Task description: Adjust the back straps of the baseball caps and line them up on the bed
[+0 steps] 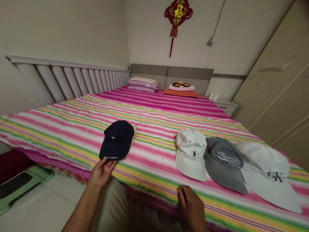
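Observation:
My left hand (101, 172) is at the near edge of the bed, its fingers on the front of the brim of a navy baseball cap (117, 140). That cap lies on the striped bedspread (154, 129) with a pale under-brim showing at its right side. My right hand (190, 204) rests on the bedspread's near edge, holding nothing, with its fingers curled down. Up and to the right of it lies a white cap with a blue polo logo (190, 153). A grey cap printed "Always" (224, 162) overlaps a large white cap marked "CK" (267, 174).
Folded pink bedding (143, 84) and a pillow (181, 88) lie against the grey headboard (171, 74). A white slatted rail (72, 80) runs along the left. A green stool (19, 188) stands on the floor at left, and wardrobe doors (272, 80) fill the right.

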Demonstrator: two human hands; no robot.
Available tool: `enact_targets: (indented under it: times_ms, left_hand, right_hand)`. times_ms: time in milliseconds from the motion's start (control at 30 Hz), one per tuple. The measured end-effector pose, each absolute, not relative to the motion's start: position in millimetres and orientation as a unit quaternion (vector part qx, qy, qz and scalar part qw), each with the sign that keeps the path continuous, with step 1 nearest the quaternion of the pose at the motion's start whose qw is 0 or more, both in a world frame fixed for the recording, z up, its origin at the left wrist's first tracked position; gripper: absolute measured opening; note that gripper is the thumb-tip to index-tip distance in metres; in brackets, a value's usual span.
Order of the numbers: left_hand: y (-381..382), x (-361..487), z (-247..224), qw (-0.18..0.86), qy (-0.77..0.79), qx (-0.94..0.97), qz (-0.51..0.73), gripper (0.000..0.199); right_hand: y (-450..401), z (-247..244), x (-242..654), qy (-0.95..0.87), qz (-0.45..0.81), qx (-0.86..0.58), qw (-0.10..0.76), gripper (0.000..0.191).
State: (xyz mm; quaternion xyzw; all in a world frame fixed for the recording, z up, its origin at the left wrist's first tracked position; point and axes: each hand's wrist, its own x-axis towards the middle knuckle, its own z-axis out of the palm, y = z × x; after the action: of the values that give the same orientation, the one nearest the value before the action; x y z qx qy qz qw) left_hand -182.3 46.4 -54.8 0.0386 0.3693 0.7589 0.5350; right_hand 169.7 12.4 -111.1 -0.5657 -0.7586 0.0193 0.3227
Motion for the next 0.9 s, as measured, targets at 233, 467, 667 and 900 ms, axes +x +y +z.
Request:
enact_targets:
  times_ms: [233,467,667,900]
  left_hand:
    - [38.0,-185.3,-61.8,0.450,0.539,0.052,0.710,0.015]
    - [38.5,-179.1,-51.4,0.408,0.542,0.029,0.734,0.013]
    - [47.3,-174.3,-25.6,0.407,0.494,0.026,0.768,0.011]
    - [53.7,-159.0,-4.6,0.419,0.371,0.096,0.823,0.015]
  right_hand:
    - [10.7,-110.1,169.1,-0.756,0.001,-0.570,0.322,0.023]
    - [10.8,-110.6,168.3,-0.758,-0.022,-0.560,0.334,0.024]
    - [11.1,-110.5,167.5,-0.760,-0.016,-0.562,0.327,0.023]
    - [9.7,-109.6,167.5,-0.755,0.020,-0.564,0.332,0.022]
